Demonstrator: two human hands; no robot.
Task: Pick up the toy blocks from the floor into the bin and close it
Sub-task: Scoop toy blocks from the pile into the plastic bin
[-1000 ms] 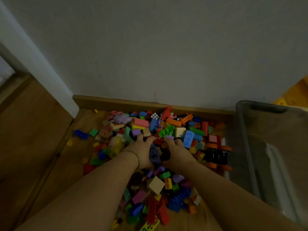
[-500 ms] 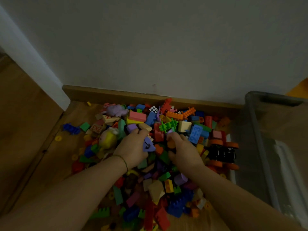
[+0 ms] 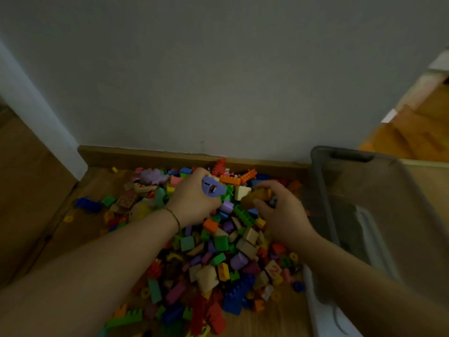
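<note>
Floor: wood floor (image 3: 73,229) by a grey wall, dim light.
Blocks: bright pile (image 3: 213,251) under and between both hands.
Left hand (image 3: 194,200): clenched around a purple piece (image 3: 211,188).
Right hand (image 3: 284,215): gripping a brown block (image 3: 257,197), blurred.
Bin (image 3: 379,215): clear, open, just right of the right hand.

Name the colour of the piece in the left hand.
Light purple piece, clearest in the head view.

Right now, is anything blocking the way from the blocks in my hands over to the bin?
Nothing visible does. The right hand and left hand hold blocks above the pile; the clear bin stands open just to the right, no lid on it.
</note>
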